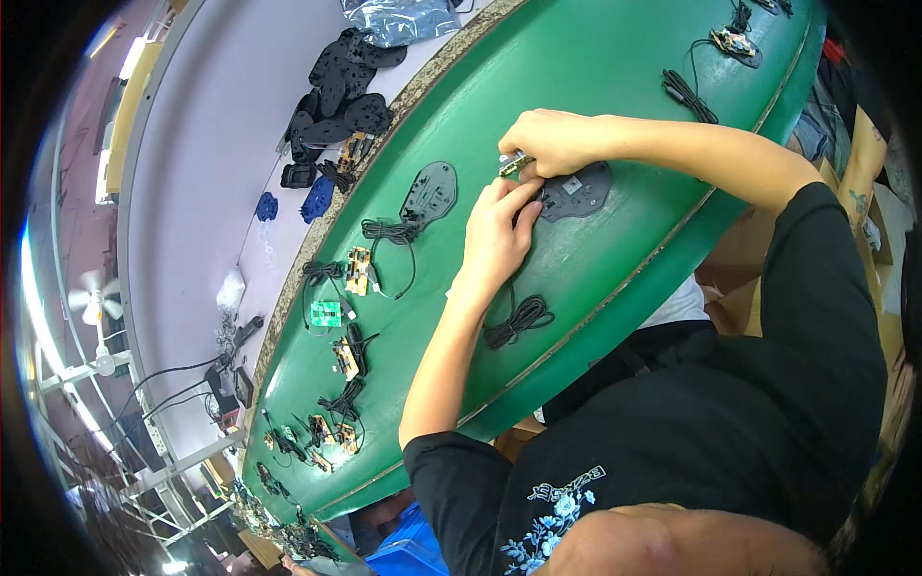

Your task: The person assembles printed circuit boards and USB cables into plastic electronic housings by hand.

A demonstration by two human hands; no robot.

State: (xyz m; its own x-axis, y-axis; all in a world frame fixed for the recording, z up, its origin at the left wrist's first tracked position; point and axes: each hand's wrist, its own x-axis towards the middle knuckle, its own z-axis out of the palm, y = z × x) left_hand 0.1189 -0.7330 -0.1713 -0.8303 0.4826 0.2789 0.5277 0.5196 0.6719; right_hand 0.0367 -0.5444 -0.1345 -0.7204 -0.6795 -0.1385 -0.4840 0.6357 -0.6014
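A small circuit board is pinched in the fingers of my right hand, over the green belt. Just below it, my left hand has its thumb and fingers closed near the board's lower edge; what lies between those fingertips is hidden. Under and beside my hands rests a black mouse-shaped plastic shell. A bundled black cable lies nearer to me, its lead running up toward my left hand.
The green belt carries another black shell, a tan circuit board, a green board and several cabled boards further left. Beyond its worn edge, a pale table holds piled black shells and a clear plastic bag.
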